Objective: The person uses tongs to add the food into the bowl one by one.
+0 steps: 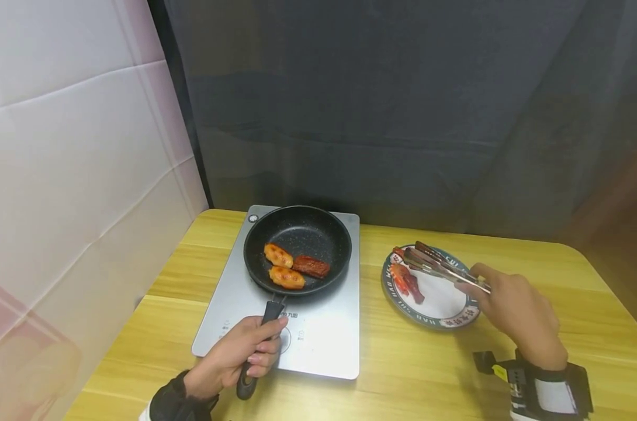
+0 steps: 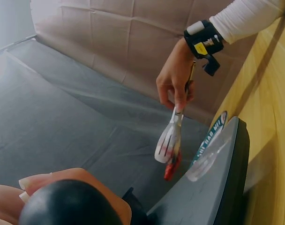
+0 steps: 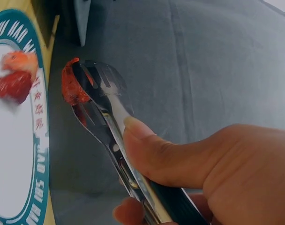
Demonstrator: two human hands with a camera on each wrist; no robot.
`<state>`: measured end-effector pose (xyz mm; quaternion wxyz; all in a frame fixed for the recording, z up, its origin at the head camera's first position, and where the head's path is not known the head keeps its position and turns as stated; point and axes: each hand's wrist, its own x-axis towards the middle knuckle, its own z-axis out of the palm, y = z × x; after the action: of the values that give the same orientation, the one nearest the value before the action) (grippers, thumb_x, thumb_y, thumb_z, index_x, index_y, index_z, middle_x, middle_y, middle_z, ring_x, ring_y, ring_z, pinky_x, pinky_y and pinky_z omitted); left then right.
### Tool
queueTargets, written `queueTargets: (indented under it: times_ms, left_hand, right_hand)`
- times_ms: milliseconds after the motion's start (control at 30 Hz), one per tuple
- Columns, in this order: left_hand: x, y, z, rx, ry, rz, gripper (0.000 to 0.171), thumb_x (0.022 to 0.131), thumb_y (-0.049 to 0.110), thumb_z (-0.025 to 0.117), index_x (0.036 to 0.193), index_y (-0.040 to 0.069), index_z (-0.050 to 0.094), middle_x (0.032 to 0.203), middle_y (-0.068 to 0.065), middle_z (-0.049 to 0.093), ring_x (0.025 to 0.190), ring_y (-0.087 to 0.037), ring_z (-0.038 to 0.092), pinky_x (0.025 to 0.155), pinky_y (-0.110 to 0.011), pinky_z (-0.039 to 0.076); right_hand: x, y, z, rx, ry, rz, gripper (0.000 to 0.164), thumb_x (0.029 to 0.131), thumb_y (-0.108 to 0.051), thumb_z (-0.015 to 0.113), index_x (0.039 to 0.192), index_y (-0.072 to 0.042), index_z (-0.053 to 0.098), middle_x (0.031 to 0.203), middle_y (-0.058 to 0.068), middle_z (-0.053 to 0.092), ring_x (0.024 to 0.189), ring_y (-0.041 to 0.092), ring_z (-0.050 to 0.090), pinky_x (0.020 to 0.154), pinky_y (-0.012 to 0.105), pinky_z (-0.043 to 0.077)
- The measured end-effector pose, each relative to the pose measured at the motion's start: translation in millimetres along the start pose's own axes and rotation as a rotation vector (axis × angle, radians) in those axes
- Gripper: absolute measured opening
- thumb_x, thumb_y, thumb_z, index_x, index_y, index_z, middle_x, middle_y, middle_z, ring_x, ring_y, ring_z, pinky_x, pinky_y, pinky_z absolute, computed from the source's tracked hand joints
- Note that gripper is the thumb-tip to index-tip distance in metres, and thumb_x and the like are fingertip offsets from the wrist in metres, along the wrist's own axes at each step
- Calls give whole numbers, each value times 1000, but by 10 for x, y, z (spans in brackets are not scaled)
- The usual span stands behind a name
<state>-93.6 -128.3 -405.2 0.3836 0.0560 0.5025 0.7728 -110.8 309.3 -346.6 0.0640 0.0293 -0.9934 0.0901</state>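
Note:
My left hand [image 1: 245,351] grips the black handle [image 1: 246,383] of a frying pan [image 1: 305,228]. In the pan lie two golden-brown chicken wing pieces [image 1: 287,278] and a dark reddish-brown slab of meat [image 1: 311,266]. My right hand [image 1: 515,310] holds metal food tongs [image 1: 439,266], thumb pressed along one arm. The tongs' slotted ends pinch a small red piece of food [image 3: 70,84] above the plate. On that white plate with a green lettered rim [image 1: 402,307] lie orange-red and dark red meat pieces [image 1: 407,283]. The left wrist view shows the handle's rounded end [image 2: 70,206] close up.
Under the pan is a flat silver induction cooktop [image 1: 339,345] on a yellow wooden table [image 1: 402,374]. A dark grey cloth [image 1: 381,117] hangs behind the table, and a pale panel [image 1: 76,175] stands at the left. The plate stands right of the cooktop.

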Motion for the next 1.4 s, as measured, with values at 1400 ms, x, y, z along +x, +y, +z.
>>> queueTargets:
  times_ms: [1400]
  left_hand:
    - [13, -3, 8, 0, -16, 16, 31, 102, 28, 48, 79, 9, 36, 56, 10, 30, 41, 0, 28, 33, -14, 27]
  right_hand:
    - [796, -1407, -32, 46, 24, -307, 37, 84, -42, 72, 109, -15, 65, 63, -1, 50, 56, 18, 47, 42, 31, 37]
